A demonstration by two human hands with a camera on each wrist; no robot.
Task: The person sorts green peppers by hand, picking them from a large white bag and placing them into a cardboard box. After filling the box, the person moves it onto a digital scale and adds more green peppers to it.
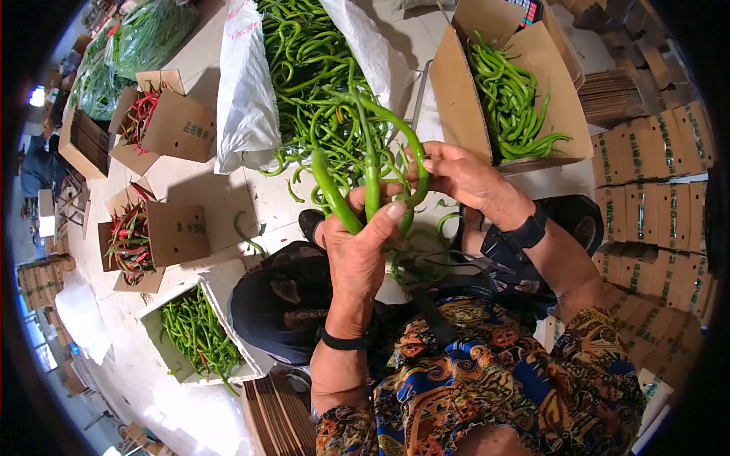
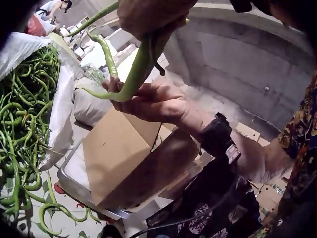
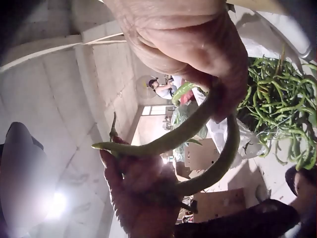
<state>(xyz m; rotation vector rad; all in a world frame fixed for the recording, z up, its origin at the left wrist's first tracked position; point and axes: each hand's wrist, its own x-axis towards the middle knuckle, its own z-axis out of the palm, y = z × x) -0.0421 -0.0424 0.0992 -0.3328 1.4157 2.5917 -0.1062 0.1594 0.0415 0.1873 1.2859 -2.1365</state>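
Note:
My left hand [image 1: 357, 247] grips several long green chili peppers [image 1: 331, 190] by their lower ends, their tips fanning upward. To its right, my right hand [image 1: 468, 178] pinches a curved green pepper [image 1: 417, 144] between thumb and fingers. That pepper bends over toward the left hand's bunch. In the left wrist view, a green pepper [image 2: 136, 72] runs from the left hand down to the right fingers. The right wrist view has curved peppers [image 3: 178, 131] spanning both hands. Beyond the hands lies an open white sack [image 1: 249, 99] full of green peppers.
At the right stands a cardboard box [image 1: 456, 91] of green peppers. Two smaller boxes [image 1: 179, 137] with red peppers and a white foam box [image 1: 247, 357] of green ones stand at the left. Stacked cartons [image 1: 654, 152] line the far right. Loose peppers [image 1: 247, 235] lie on the floor.

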